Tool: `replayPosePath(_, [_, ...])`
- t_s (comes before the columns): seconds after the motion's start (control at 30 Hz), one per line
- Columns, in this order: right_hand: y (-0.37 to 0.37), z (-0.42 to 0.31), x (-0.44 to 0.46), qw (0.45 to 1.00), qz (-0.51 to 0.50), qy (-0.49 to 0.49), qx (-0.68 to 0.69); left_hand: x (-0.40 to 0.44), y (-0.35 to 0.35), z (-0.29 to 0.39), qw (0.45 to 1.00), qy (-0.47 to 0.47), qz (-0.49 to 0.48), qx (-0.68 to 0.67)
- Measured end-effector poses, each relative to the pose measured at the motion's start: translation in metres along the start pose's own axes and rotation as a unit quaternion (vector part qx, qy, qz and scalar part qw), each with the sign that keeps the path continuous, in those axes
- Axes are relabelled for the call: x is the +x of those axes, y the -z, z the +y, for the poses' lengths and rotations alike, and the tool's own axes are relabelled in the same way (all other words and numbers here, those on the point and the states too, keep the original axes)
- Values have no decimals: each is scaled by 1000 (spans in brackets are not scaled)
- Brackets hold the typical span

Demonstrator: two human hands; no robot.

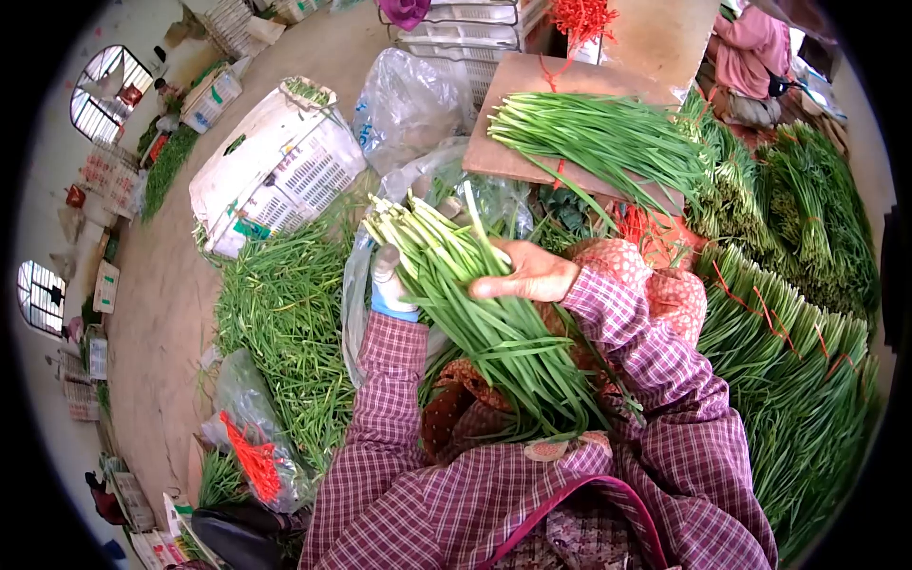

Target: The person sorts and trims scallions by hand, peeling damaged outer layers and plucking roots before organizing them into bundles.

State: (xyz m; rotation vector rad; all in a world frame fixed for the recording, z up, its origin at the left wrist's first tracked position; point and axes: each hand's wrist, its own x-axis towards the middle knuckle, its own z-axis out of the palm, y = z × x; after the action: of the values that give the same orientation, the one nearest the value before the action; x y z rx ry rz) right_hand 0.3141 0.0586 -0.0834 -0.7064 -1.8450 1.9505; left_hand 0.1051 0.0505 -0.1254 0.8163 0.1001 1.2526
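A concrete-coloured floor [161, 332] runs through a workroom with pale walls and two barred windows, its widest bare stretch lying to the left of a broad heap of loose greens [285, 332]. Rows of tied green bundles [807, 380] crowd the right side, leaving little open room there. At upper left stands a white crate [309, 176], its near edge meeting the heap; stacked crates [461, 43] rise at the top, beside a clear plastic bag [408, 104]. Another person [755, 47] in pink sits at upper right, well apart from the worker's hands.

A brown board [483, 160] carries a spread of long greens [598, 138], pale ends toward its left edge and leaf tips hanging over the lower right edge. Red ties [252, 461] lie on a plastic bag at lower left.

At centre, a bunch of greens [503, 332] is held above the worker's lap, below the board, pale ends up and leaves slanting down to the right. The right hand [532, 274] clasps it, thumb across the front and fingers behind. The left hand [388, 280], covered in white with a blue cuff, touches the bunch near the pale ends; its fingers are mostly hidden, so how tightly they close cannot be told.
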Motion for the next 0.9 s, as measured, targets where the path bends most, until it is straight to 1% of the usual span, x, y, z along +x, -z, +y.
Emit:
replayPosePath(0.03, [4,2,-1,1000,24,16,-9,1,-1,-3,999,-19,-19,-45])
replayPosePath(0.07, [7,3,-1,998,48,32,-18,1,-3,-8,997,-40,-14,-70])
replayPosePath(0.1, [8,-1,-4,996,61,64,-3,2,-3,-8,997,-48,-15,-58])
replayPosePath(0.13, [10,-2,-5,988,108,81,-68,5,-3,-8,997,-54,-17,-47])
replayPosePath(0.2, [11,-7,-3,967,178,116,-138,6,-4,-9,997,-43,-16,-70])
replayPosePath(0.23, [9,-12,-2,956,219,95,-173,4,-7,-6,998,-24,21,-51])
replayPosePath(0.27, [11,-12,0,942,239,97,-216,5,-3,-6,998,-24,38,-34])
replayPosePath(0.33, [15,-13,4,927,286,103,-221,4,-7,0,998,-4,62,-4])
replayPosePath(0.4, [19,-13,8,922,316,161,-155,5,-8,1,997,-7,70,-8])
replayPosePath(0.47, [28,-20,3,923,327,160,-123,4,-8,2,997,-12,81,-10])
replayPosePath(0.5, [29,-23,0,917,342,181,-94,3,-7,4,994,-8,109,0])
replayPosePath(0.53, [29,-29,-7,943,304,137,2,2,-6,4,991,-2,137,9])
replayPosePath(0.57, [26,-27,-7,944,306,120,-22,1,-6,4,986,2,166,33])
replayPosePath(0.6, [21,-25,-6,944,309,103,-46,1,-3,4,985,4,167,32])
replayPosePath(0.63, [11,-28,-8,929,297,119,-184,1,1,6,982,24,184,45])
replayPosePath(0.67, [3,-24,-7,922,275,113,-247,1,3,6,977,44,200,59])
replayPosePath(0.7, [-5,-20,-6,911,253,111,-308,3,-12,8,976,41,202,68])
replayPosePath(0.73, [-14,-24,-7,892,235,88,-376,6,-18,8,976,41,202,69])
replayPosePath(0.8, [-23,-23,-4,859,272,97,-423,9,-24,9,974,52,195,98])
replayPosePath(0.83, [-21,-21,-3,861,289,105,-406,10,-19,12,984,69,155,61])
replayPosePath(0.87, [-19,-22,-3,861,289,104,-406,9,-20,12,986,71,146,22])
replayPosePath(0.9, [-14,-23,-4,868,278,105,-398,8,-19,13,988,68,139,19])
